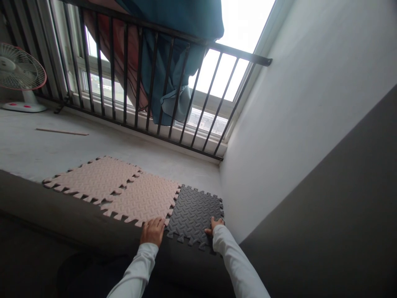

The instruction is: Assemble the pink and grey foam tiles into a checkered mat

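Two pale pink foam mat tiles with jigsaw edges, the left one (96, 178) and the middle one (149, 194), lie in a row on the ledge. A dark grey foam mat tile (195, 211) adjoins the middle one on the right, close to the wall. My left hand (152, 231) lies with outstretched fingers on the front edge of the middle pink tile, near the seam. My right hand (215, 225) grips the right side of the dark grey tile, thumb on top; its other fingertips are partly hidden. Front tabs of the tiles overhang the ledge.
A white wall (294, 103) rises directly right of the tiles. Behind them, a black metal railing (155, 35) stands before a window with a blue curtain (182, 20). A thin stick (62, 132) and a fan (23, 74) are on the ledge at left.
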A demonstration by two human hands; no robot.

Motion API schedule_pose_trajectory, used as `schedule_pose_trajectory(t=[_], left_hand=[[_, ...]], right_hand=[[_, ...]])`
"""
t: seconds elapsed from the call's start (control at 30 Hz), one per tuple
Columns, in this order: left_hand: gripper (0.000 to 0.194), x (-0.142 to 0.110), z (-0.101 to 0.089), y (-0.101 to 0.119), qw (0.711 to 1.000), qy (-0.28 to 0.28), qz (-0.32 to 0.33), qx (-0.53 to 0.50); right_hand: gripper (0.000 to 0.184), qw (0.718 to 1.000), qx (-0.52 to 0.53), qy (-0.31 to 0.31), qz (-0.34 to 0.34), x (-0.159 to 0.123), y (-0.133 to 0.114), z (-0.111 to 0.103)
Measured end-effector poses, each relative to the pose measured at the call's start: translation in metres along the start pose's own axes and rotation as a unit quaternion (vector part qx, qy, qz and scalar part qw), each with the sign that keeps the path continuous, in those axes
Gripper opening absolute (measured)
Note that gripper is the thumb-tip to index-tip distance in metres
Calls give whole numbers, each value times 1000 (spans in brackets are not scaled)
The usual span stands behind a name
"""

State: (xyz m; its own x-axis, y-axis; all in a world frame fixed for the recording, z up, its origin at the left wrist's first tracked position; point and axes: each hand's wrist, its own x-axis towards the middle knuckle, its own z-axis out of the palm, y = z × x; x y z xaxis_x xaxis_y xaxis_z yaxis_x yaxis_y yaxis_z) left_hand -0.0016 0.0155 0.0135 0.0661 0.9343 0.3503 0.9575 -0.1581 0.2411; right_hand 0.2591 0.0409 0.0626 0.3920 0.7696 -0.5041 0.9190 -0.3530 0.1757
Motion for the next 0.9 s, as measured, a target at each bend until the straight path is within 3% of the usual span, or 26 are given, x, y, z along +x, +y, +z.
schedule_pose_trajectory(t=[0.1, 0.27, 0.67, 0.9], left_hand=[[38, -8, 16, 8, 999, 17, 30, -13], [46, -16, 29, 15, 1000, -11, 8, 0], [47, -6, 19, 13, 991, -134, -6, 11], [51, -7, 18, 13, 990, -139, -2, 3]], right_hand=[[91, 1000, 0, -4, -2, 0, 0, 0], [94, 1000, 7, -5, 3, 1, 0, 0], [91, 1000, -5, -7, 1, -1, -1, -1], [93, 1000, -3, 5, 5, 1, 0, 2]])
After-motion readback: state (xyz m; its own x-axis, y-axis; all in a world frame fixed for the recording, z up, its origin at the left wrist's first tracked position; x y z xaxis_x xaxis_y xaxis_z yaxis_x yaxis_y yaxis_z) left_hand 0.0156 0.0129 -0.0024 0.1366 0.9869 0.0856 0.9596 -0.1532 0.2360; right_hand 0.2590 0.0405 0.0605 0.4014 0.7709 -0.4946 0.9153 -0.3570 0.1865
